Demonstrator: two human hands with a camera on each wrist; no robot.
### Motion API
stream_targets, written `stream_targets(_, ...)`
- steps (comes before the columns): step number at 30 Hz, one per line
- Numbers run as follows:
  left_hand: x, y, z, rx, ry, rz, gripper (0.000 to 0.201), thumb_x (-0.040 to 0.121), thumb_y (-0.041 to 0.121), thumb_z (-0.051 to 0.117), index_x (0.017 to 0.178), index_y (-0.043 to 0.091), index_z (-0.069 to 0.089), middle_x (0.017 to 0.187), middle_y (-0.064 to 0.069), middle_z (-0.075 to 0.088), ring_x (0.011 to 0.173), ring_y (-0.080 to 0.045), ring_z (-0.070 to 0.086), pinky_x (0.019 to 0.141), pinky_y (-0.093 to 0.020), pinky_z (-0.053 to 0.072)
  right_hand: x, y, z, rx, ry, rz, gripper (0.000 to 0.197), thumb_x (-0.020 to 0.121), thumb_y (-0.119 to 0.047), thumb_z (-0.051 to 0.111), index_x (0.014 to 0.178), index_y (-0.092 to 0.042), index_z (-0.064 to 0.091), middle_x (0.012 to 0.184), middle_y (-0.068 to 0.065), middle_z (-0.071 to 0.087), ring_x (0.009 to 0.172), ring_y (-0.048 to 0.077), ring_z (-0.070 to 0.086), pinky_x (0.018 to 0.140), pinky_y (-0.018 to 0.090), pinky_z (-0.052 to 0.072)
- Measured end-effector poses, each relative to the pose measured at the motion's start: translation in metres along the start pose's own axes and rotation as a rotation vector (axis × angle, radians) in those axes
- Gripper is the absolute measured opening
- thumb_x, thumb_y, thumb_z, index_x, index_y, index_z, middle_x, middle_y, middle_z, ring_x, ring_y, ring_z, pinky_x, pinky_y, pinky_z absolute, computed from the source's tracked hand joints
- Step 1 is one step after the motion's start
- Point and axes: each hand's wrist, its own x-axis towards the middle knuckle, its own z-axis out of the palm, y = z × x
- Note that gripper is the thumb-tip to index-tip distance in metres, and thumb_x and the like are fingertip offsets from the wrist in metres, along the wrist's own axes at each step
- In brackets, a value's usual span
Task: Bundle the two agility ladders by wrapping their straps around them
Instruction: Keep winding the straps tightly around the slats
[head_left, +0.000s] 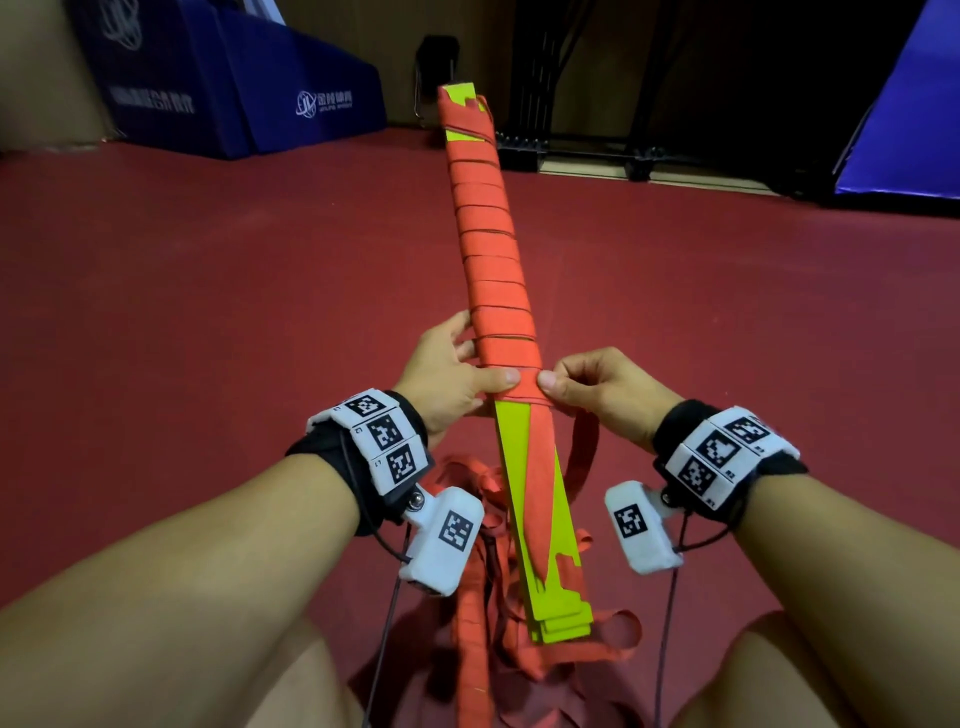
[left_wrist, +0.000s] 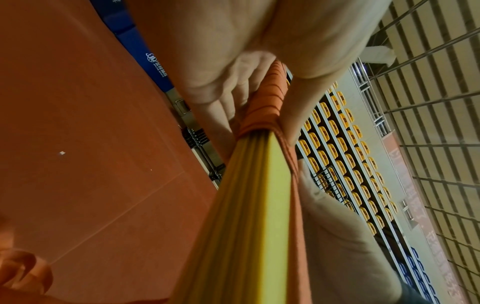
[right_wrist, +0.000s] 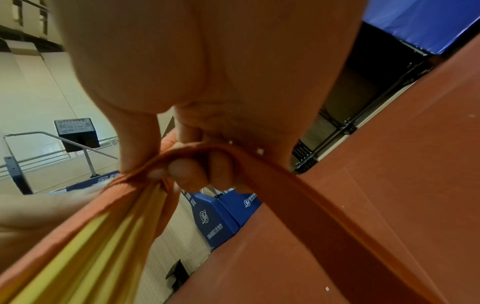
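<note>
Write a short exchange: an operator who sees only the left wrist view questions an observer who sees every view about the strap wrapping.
Operator: How far does the wrapping reach?
Observer: In the head view the strap covers the ladder bundle from its far end down to the hands; the near part is bare.
Operator: What is the right hand doing?
Observer: The right hand pinches the strap at the bundle's edge; the right wrist view shows it looped over the fingers.

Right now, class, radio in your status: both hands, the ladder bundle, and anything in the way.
Left hand grips ladder bundle. Right hand pinches orange strap at the last wrap. Near end unwrapped. Loose straps piled underneath.
</note>
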Motion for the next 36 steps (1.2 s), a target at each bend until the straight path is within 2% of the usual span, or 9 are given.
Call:
stream_targets(7, 0.005, 0.001, 0.008, -0.095, 0.016, -0.011, 0.055, 0.07, -0.018, 0.065, 0.115, 0.014, 0.057, 0.087, -0.005, 0.066, 0.077, -0.02, 0.065, 0.066, -0.038, 0.06, -0.001, -0.002, 0.006, 0.177, 0.046, 0.036, 0.035, 0.093, -0.026, 0.062, 0.065, -0.009, 0.054, 0.056, -0.001, 0.057, 0.048, 0.005, 0.053, 0.053, 0.016, 0.043)
stream_targets(11, 0.005, 0.003, 0.014, -0.181, 0.003, -0.03, 0.049, 0.054, -0.001, 0.061, 0.102, 0.01, 0.058, 0.09, -0.016, 0.058, 0.079, -0.028, 0.059, 0.07, -0.039, 0.054, -0.002, -0.003, 0.011, 0.253, -0.006, 0.055, 0.036, 0.081, -0.043, 0.069, 0.065, -0.013, 0.057, 0.055, -0.002, 0.06, 0.049, 0.011, 0.053, 0.054, 0.027, 0.042)
stream_targets(14, 0.005, 0.002, 0.022, -0.226, 0.036, 0.001, 0.044, 0.062, 0.006, 0.077, 0.099, 0.009, 0.055, 0.08, -0.011, 0.054, 0.07, -0.021, 0.058, 0.064, -0.033, 0.051, -0.003, -0.007, 0.01, 0.24, 0.023, 0.026, 0.033, 0.09, -0.022, 0.069, 0.065, -0.006, 0.055, 0.051, -0.004, 0.059, 0.044, 0.005, 0.052, 0.049, 0.016, 0.041)
stream_targets(18, 0.008, -0.002, 0.032, -0.171, 0.155, 0.028, 0.052, 0.069, -0.001, 0.084, 0.107, 0.008, 0.05, 0.079, -0.007, 0.055, 0.063, -0.014, 0.061, 0.059, -0.03, 0.053, -0.006, -0.008, 0.009, 0.231, -0.006, -0.024, 0.03, 0.084, -0.022, 0.07, 0.059, -0.008, 0.06, 0.056, -0.002, 0.063, 0.051, 0.004, 0.056, 0.055, 0.014, 0.044)
stream_targets(22, 0.007, 0.001, 0.035, -0.158, 0.194, -0.008, 0.08, 0.041, 0.017, 0.08, 0.112, 0.006, 0.046, 0.088, -0.013, 0.059, 0.073, -0.024, 0.065, 0.074, -0.045, 0.058, -0.007, -0.004, 0.006, 0.276, -0.107, -0.024, 0.027, 0.086, -0.025, 0.073, 0.06, -0.017, 0.07, 0.069, 0.005, 0.063, 0.061, 0.013, 0.059, 0.063, 0.022, 0.05)
stream_targets(25, 0.007, 0.0, 0.035, -0.227, 0.149, -0.034, 0.066, 0.059, 0.003, 0.075, 0.119, -0.002, 0.048, 0.091, -0.014, 0.058, 0.068, -0.019, 0.066, 0.07, -0.039, 0.059, -0.009, -0.001, 0.002, 0.324, -0.164, -0.008, 0.02, 0.082, -0.023, 0.072, 0.073, -0.006, 0.067, 0.077, 0.006, 0.062, 0.069, 0.016, 0.058, 0.069, 0.026, 0.05)
stream_targets(29, 0.009, 0.0, 0.035, -0.195, 0.154, -0.016, 0.023, 0.069, 0.001, 0.066, 0.086, 0.01, 0.053, 0.072, -0.003, 0.05, 0.065, -0.016, 0.05, 0.069, -0.036, 0.047, -0.008, -0.002, 0.005, 0.328, -0.156, 0.02, 0.015, 0.081, -0.016, 0.067, 0.075, -0.003, 0.061, 0.071, -0.004, 0.066, 0.064, 0.008, 0.058, 0.064, 0.017, 0.047)
stream_targets(32, 0.011, 0.003, 0.032, -0.173, 0.142, 0.014, 0.026, 0.083, -0.012, 0.057, 0.078, 0.013, 0.052, 0.067, 0.0, 0.048, 0.062, -0.013, 0.046, 0.058, -0.026, 0.042, -0.006, -0.006, 0.007, 0.272, -0.079, 0.022, 0.02, 0.08, -0.019, 0.08, 0.075, -0.006, 0.065, 0.066, 0.003, 0.065, 0.058, 0.01, 0.056, 0.058, 0.018, 0.044)
stream_targets(36, 0.01, 0.005, 0.026, -0.104, 0.117, 0.076, 0.03, 0.064, 0.008, 0.068, 0.092, 0.01, 0.059, 0.08, -0.006, 0.055, 0.07, -0.015, 0.053, 0.065, -0.029, 0.048, -0.007, -0.009, 0.006, 0.135, 0.017, -0.008, 0.024, 0.075, -0.024, 0.081, 0.071, -0.003, 0.068, 0.072, 0.013, 0.069, 0.068, 0.012, 0.062, 0.074, 0.027, 0.05)
